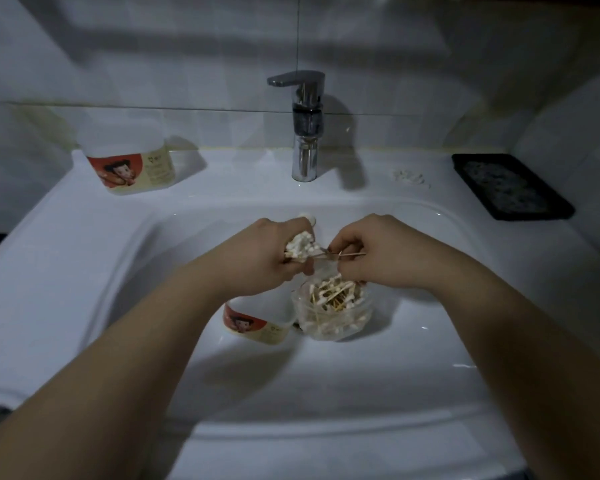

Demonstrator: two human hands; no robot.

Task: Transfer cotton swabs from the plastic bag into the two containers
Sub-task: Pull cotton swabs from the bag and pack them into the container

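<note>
My left hand [264,252] grips a bundle of cotton swabs [300,245] with their white tips pointing up and right. My right hand [371,251] pinches a single swab [349,255] by its wooden stick, next to the bundle. Both hands hover over the sink basin. Below them lies a clear plastic bag [333,311] holding several loose swabs. A white container with a red cartoon label [257,323] stands in the basin under my left wrist, partly hidden. A second matching container [129,161] stands on the rim at the back left.
The white sink [84,271] fills the view, with a chrome faucet [305,126] at the back centre. A black tray [510,185] lies on the rim at the back right. A few white bits [409,176] lie beside it.
</note>
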